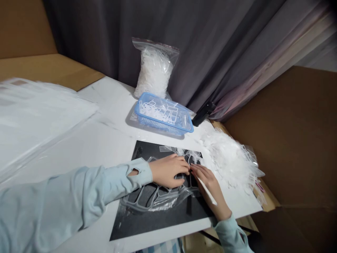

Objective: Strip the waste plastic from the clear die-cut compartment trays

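Note:
On a black mat [155, 219] lies a clear, moulded plastic piece [143, 207] with rounded, window-like openings and a crinkled film part. My left hand [168, 171] rests over this piece, fingers bent down onto it and thumb apart at the near side. Close against its fingertips, my right hand [210, 182] grips a slim white pen-like tool [207, 191], whose back end sticks out toward me. The tool's tip is hidden by my fingers. More clear plastic bits [168, 149] lie at the mat's far edge.
Behind the mat stands a blue basket [163, 123] with white plastic pieces, and a full zip bag [154, 70] behind it. A black object [204, 113] leans beside the basket. Plastic scraps [231, 158] heap at right; stacked clear-wrapped sheets [39, 119] lie left. Cardboard [289, 140] borders the table.

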A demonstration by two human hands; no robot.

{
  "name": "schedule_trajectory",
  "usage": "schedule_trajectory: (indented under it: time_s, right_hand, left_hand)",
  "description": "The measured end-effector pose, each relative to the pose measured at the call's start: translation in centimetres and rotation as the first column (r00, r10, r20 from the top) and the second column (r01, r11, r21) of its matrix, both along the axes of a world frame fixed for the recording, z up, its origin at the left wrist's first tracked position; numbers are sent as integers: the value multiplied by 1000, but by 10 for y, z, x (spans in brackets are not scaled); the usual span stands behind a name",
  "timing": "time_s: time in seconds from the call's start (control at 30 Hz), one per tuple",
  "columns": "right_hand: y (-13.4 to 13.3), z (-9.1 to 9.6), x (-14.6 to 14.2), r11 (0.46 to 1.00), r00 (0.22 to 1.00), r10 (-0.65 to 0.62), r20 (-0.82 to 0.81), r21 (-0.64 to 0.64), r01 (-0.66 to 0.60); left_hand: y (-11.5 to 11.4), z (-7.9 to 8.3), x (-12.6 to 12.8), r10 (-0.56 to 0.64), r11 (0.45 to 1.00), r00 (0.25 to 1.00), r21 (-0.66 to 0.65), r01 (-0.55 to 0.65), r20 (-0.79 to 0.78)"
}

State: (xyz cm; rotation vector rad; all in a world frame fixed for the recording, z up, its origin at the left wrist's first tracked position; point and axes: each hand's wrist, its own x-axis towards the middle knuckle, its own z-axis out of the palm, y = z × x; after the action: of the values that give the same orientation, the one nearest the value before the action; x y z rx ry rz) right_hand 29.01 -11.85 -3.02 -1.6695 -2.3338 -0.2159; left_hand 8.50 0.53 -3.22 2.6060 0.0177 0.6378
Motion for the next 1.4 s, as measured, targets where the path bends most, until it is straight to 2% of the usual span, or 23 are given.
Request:
schedule_trajectory:
  time_s: [0.17, 0.23, 0.3, 0.37, 0.47, 0.53, 0.57, 0.6, 0.63, 0.7, 0.77, 0.8, 0.87, 0.93, 1.0, 1.1, 1.17, 1.33, 1.4]
  right_hand:
    - [5, 7, 12, 998, 999, -39, -12, 50, 39]
    - [9, 12, 23, 990, 996, -75, -42, 113, 79]
    - [13, 18, 40, 957, 984, -155, -87, 234, 171]
    - [15, 24, 58, 881, 956, -259, -136, 374, 291]
    - [17, 36, 76, 703, 886, -399, -237, 541, 462]
    - [16, 44, 75, 594, 830, -432, -353, 582, 556]
    - [14, 48, 69, 573, 808, -420, -413, 570, 589]
    - [11, 51, 60, 584, 796, -386, -467, 544, 602]
    - [8, 53, 48, 646, 796, -348, -496, 488, 587]
    - [-1, 56, 19, 823, 806, -275, -524, 306, 479]
    - [-9, 57, -9, 967, 821, -152, -551, 90, 240]
    - [-13, 57, -21, 996, 840, -90, -534, -45, 78]
    - [-19, 57, -35, 967, 867, -8, -499, -224, -120]
    - [-21, 55, -38, 944, 872, -2, -489, -288, -159]
    - [-20, 51, -30, 967, 851, -60, -522, -243, -82]
    - [-19, 41, -10, 985, 787, -163, -595, -136, 101]
    - [-19, 33, 1, 975, 736, -223, -639, -132, 181]
    - [-24, 14, 14, 913, 580, -368, -727, -165, 373]
    - [-25, 9, 15, 904, 553, -380, -742, -169, 394]
  left_hand:
    - [1, 1, 0, -3, 1000, 1000, -11, 3, -8]
    - [1, 1, 0, -3, 1000, 1000, -10, 3, -17]
    - [1, 1, 0, -4, 1000, 1000, -13, 4, -29]
    - [1, 1, 0, -8, 1000, 999, -17, 8, -36]
    - [1, 2, -1, -11, 999, 999, -32, 10, -41]
    - [0, 3, -1, -15, 998, 999, -56, 12, -52]
    - [0, 3, -1, -20, 996, 998, -83, 15, -59]
    - [0, 4, -2, -24, 993, 998, -118, 16, -66]
    - [1, 5, -2, -28, 987, 997, -157, 17, -72]
    - [3, 7, -2, -29, 974, 996, -228, 10, -80]
    - [6, 7, -1, -13, 963, 997, -270, -10, -82]
    - [8, 8, 0, 1, 959, 997, -282, -24, -80]
    - [10, 8, 0, 30, 949, 997, -311, -51, -72]
    - [9, 10, 0, 48, 940, 997, -334, -66, -62]
    - [5, 10, -2, 44, 950, 998, -308, -56, -46]
    - [-1, 8, -4, -14, 992, 1000, -129, 11, -19]
    - [-3, 5, -4, -51, 998, 999, -25, 51, -15]
    - [-3, -1, -3, -58, 998, 997, 23, 59, -59]
    - [-2, 1, -2, -39, 997, 998, 62, 41, -42]
